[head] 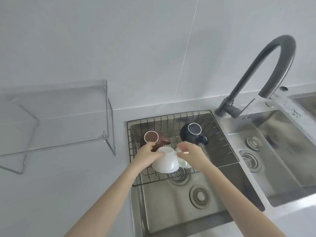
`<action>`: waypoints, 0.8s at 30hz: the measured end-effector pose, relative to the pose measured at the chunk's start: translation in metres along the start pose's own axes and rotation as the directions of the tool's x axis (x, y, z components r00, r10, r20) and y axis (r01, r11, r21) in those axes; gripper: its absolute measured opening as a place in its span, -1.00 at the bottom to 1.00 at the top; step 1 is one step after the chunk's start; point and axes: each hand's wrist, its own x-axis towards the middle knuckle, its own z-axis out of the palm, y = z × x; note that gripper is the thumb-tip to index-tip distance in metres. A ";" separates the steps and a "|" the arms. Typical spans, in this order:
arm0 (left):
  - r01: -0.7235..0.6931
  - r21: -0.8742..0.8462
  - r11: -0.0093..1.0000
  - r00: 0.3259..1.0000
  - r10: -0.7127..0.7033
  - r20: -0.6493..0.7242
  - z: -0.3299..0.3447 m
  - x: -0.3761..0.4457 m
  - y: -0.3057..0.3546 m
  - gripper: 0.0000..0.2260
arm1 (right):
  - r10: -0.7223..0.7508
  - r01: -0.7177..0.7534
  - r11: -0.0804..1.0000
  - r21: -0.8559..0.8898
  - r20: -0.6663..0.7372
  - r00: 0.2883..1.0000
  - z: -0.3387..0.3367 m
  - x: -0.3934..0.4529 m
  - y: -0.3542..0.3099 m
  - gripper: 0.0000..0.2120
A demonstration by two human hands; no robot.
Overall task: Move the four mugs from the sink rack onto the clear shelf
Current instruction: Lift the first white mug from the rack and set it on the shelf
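The left hand (pixel 147 153) is closed on the near white mug (pixel 165 161), fingers wrapped over its upturned base with the thumb toward the brown one. The mug is upside down and tipped, its rim facing the camera side, which suits draining; holding it by the base gives a firm hold for lifting it clear of the wires. The right hand (pixel 189 152) hovers at about 2 o'clock from that mug, fingers curled and loosely apart. It appears to be reaching for a second white mug (pixel 181 153), mostly hidden under the palm; whether the fingers touch it I cannot tell.

Both white mugs sit at the near, 6 o'clock edge of the sink rack (pixel 222 142), a wire basket hung over the far half of the left basin. The brown mug (pixel 152 138) stands inverted at 10 o'clock in the rack, just beyond the left hand's fingertips, and the dark blue mug (pixel 194 133) is at 1 o'clock, also base up, handle pointing near-right.

The clear shelf (pixel 56 117) stands on the counter at 9 o'clock from the rack, well apart and bare. None of the four mugs has reached it, so the task is, I judge, at its first lift. The faucet (pixel 266 69) arches at 2 o'clock, out of the leftward carrying path.
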 end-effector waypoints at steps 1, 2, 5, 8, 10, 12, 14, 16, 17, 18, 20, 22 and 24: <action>0.000 0.005 1.000 1.000 0.000 0.001 0.001 0.001 -0.001 -0.37 | 0.011 -0.011 1.000 -0.019 -0.002 1.000 0.002 0.002 0.004 -0.63; 0.006 0.011 1.000 1.000 -0.006 0.000 0.002 0.005 -0.003 -0.35 | 0.019 -0.019 0.999 -0.027 0.005 1.000 0.002 0.004 0.005 -0.64; 0.043 0.005 0.999 0.999 -0.043 0.013 0.007 0.009 -0.011 -0.35 | 0.049 -0.047 0.999 -0.025 0.055 0.997 0.006 0.006 0.011 -0.65; 0.040 -0.021 0.999 0.999 -0.039 0.036 0.012 0.011 -0.015 -0.44 | 0.062 -0.060 0.998 -0.029 0.065 0.996 0.009 0.007 0.014 -0.69; 0.033 -0.035 0.999 0.999 -0.032 0.041 0.013 0.013 -0.019 -0.49 | 0.076 -0.074 0.997 -0.038 0.054 0.996 0.009 0.009 0.016 -0.72; 0.019 -0.040 0.999 0.999 -0.018 0.034 0.013 0.014 -0.021 -0.53 | 0.075 -0.073 0.997 -0.037 0.048 0.996 0.009 0.010 0.014 -0.73; 0.001 -0.031 1.000 1.000 0.000 0.024 0.012 0.014 -0.022 -0.56 | 0.080 -0.078 0.996 -0.036 0.050 0.996 0.008 0.009 0.011 -0.74; -0.008 -0.024 1.000 1.000 0.009 0.020 0.011 0.013 -0.020 -0.58 | 0.078 -0.077 0.997 -0.027 0.045 0.996 0.004 0.008 0.006 -0.77; -0.018 -0.017 1.000 1.000 0.018 0.019 0.009 0.013 -0.018 -0.57 | 0.061 -0.060 0.998 -0.022 0.041 0.997 0.000 0.008 0.003 -0.78; -0.034 -0.008 0.999 0.999 0.034 0.013 0.006 0.011 -0.014 -0.55 | 0.032 -0.031 0.999 -0.013 0.034 0.999 -0.006 0.006 -0.002 -0.79; -0.094 0.020 0.995 0.995 0.094 -0.020 -0.006 0.005 0.004 -0.54 | -0.029 0.029 0.999 0.023 0.016 0.999 -0.023 0.005 -0.019 -0.80; -0.173 0.045 0.984 0.980 0.177 -0.096 -0.024 -0.005 0.029 -0.55 | -0.103 0.104 0.994 0.045 -0.022 0.994 -0.042 0.005 -0.046 -0.81; -0.248 0.052 0.967 0.946 0.253 -0.200 -0.048 -0.021 0.056 -0.59 | -0.195 0.199 0.979 0.052 -0.062 0.979 -0.060 0.006 -0.081 -0.81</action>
